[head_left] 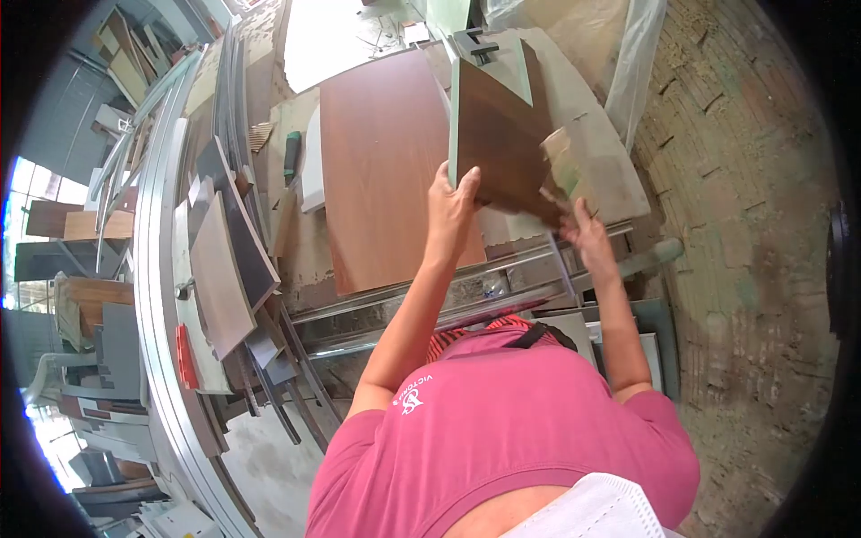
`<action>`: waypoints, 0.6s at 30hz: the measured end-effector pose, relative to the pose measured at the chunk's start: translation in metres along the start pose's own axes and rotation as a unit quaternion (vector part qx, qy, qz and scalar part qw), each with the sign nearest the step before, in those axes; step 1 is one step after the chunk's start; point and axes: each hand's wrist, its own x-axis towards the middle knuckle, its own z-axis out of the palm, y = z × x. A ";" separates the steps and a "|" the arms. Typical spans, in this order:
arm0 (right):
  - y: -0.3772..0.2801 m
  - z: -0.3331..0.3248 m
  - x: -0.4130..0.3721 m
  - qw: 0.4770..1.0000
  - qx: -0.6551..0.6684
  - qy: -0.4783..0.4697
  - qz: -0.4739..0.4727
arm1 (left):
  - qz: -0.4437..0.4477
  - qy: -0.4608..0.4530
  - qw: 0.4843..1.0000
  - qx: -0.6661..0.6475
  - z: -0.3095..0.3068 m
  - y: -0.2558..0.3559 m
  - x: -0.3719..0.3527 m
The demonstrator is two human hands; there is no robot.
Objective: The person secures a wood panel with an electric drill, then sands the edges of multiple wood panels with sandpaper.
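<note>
A dark brown wooden board [502,125] with pale green edges is tilted up over the worktable. My left hand [453,206] is closed on its lower left edge, with the thumb on the brown face. Close to the board's lower right corner, my right hand [587,235] is blurred by motion, its fingers bent around something I cannot make out. A pale, smeared patch [562,163] shows just above that hand. Left of the raised board, a large reddish-brown panel [386,170] lies flat on the worktable [605,170].
A green-handled tool [291,154] lies left of the panel. Farther left, cut boards [222,273] lean beside long metal rails [166,323], near a red object [186,356]. A black clamp-like part [475,47] sits behind the raised board. Plastic sheeting [635,72] hangs at the right.
</note>
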 end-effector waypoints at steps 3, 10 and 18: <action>-0.002 0.010 -0.009 0.996 -0.015 -0.057 0.064 | 0.035 -0.049 0.982 0.178 -0.030 0.026 -0.014; -0.141 0.111 -0.020 0.616 -0.455 -0.168 -0.621 | 0.086 -0.046 0.987 0.125 -0.028 0.026 -0.045; -0.159 0.130 0.094 0.495 -0.599 -0.125 -0.617 | 0.037 -0.043 0.983 0.176 -0.035 0.027 -0.055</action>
